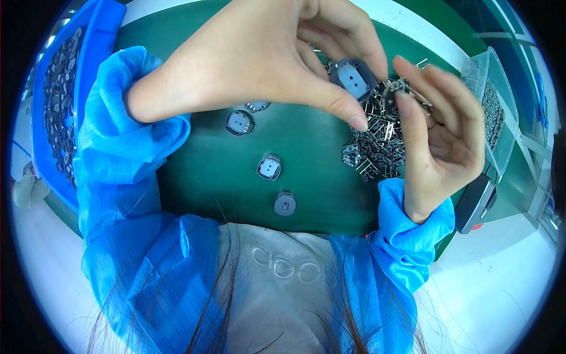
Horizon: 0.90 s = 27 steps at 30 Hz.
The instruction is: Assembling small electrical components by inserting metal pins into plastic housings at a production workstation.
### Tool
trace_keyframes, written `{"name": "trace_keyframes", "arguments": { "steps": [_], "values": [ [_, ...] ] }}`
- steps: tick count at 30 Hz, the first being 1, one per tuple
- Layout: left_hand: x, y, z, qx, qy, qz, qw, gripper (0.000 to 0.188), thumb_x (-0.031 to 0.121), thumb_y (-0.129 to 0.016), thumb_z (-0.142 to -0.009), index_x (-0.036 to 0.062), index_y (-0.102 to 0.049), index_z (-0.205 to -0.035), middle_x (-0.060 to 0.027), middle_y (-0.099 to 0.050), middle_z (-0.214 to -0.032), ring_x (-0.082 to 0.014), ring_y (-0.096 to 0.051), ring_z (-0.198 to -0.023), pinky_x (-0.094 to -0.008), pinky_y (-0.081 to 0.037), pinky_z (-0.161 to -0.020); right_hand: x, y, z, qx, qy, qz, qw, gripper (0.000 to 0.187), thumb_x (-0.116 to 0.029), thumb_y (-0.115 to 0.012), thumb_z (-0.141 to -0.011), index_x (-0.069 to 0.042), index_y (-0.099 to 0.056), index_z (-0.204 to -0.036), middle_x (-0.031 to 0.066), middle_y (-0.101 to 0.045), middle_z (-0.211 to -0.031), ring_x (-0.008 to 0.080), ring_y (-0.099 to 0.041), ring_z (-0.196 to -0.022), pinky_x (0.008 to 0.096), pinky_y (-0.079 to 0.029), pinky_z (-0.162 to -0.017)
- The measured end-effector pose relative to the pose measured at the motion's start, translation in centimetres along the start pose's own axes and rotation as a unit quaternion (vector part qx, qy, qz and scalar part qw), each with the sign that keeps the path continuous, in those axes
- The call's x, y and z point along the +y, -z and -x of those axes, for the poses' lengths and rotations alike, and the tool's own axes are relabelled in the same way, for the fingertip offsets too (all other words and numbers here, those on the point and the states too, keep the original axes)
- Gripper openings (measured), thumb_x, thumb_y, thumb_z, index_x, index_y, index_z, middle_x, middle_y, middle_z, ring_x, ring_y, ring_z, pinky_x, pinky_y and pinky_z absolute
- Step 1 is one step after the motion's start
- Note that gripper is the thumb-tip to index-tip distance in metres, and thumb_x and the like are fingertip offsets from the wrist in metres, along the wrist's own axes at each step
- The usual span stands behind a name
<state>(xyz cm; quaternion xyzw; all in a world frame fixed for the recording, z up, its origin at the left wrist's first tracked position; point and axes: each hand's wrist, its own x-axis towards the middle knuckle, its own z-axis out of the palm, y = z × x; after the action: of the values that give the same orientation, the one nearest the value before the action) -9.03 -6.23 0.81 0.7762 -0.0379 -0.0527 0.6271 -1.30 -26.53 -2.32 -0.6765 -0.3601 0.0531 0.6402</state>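
Two hands of yours meet in the upper right of the frame. Your left hand [253, 68], cut off along the top edge, grasps a grey housing [352, 80] between thumb and fingers; some of its fingertips are hidden, so you can't see every contact. Your right hand [449, 131] pinches a small dark part [394, 93] between thumb and forefinger, near the housing but apart from it; blur hides that part's exact shape.

Beneath them, right of centre, lies a pile [383, 133] of dark parts with shiny metal strips, its upper side and right side partly covered by your hands. Four loose pieces sit on the green mat [206, 177] around the middle; the uppermost [257, 107] is half hidden under your left wrist, and the lowest [285, 203] turns another face up.

At far left, a blue tray [100, 44] of dark pieces runs past the upper edge, partly behind your sleeve [112, 118]. At right, the small contents of a clear bin [508, 156] are too fine to tell apart. Below it, a black device [475, 203] is hard to make out.
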Motion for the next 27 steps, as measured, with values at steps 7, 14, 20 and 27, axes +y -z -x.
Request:
{"name": "trace_keyframes", "arguments": {
  "steps": [7, 14, 20, 27],
  "values": [
    [1.1, -1.7, -0.1, 0.069, 0.018, 0.034, 0.997, 0.040, -0.002, -0.080, -0.080, -0.0015, -0.067, -0.118, -0.0139, -0.070, -0.109, -0.0161, -0.067, -0.101, -0.0274, -0.060, -0.086, 0.7, 1.1, -0.4, -0.076, -0.008, -0.001, 0.997, 0.018, 0.004, -0.070, -0.087, 0.002, -0.071, -0.104, 0.0234, -0.063, -0.127, 0.0229, -0.068, -0.103, 0.0317, -0.054, -0.089],
    [-3.8, -1.4, -0.1, 0.061, -0.118, 0.074, 0.988, 0.047, -0.002, -0.080, -0.078, -0.0008, -0.064, -0.122, -0.0135, -0.070, -0.104, -0.0162, -0.070, -0.094, -0.0299, -0.061, -0.086, -0.2, 0.8, 0.0, -0.067, 0.001, 0.004, 0.998, 0.020, 0.005, -0.073, -0.084, 0.004, -0.070, -0.104, 0.0170, -0.070, -0.106, 0.0236, -0.069, -0.099, 0.0326, -0.053, -0.089],
    [-3.0, -1.7, 0.6, 0.078, -0.144, 0.011, 0.986, 0.047, 0.005, -0.083, -0.078, -0.0011, -0.064, -0.120, -0.0150, -0.071, -0.104, -0.0172, -0.072, -0.095, -0.0312, -0.062, -0.085, -0.3, 0.0, 0.2, -0.040, 0.066, 0.129, 0.989, 0.020, 0.012, -0.075, -0.079, 0.006, -0.067, -0.096, 0.0150, -0.071, -0.097, 0.0222, -0.069, -0.095, 0.0333, -0.053, -0.091],
    [-3.6, -1.7, 0.3, 0.048, -0.153, 0.083, 0.984, 0.040, 0.006, -0.082, -0.080, -0.0021, -0.064, -0.115, -0.0137, -0.072, -0.103, -0.0174, -0.072, -0.096, -0.0301, -0.062, -0.085, -0.8, 0.4, 0.1, -0.075, 0.062, 0.109, 0.989, 0.019, 0.013, -0.074, -0.078, 0.005, -0.068, -0.094, 0.0142, -0.071, -0.094, 0.0224, -0.068, -0.092, 0.0326, -0.053, -0.086]
  ]
}}
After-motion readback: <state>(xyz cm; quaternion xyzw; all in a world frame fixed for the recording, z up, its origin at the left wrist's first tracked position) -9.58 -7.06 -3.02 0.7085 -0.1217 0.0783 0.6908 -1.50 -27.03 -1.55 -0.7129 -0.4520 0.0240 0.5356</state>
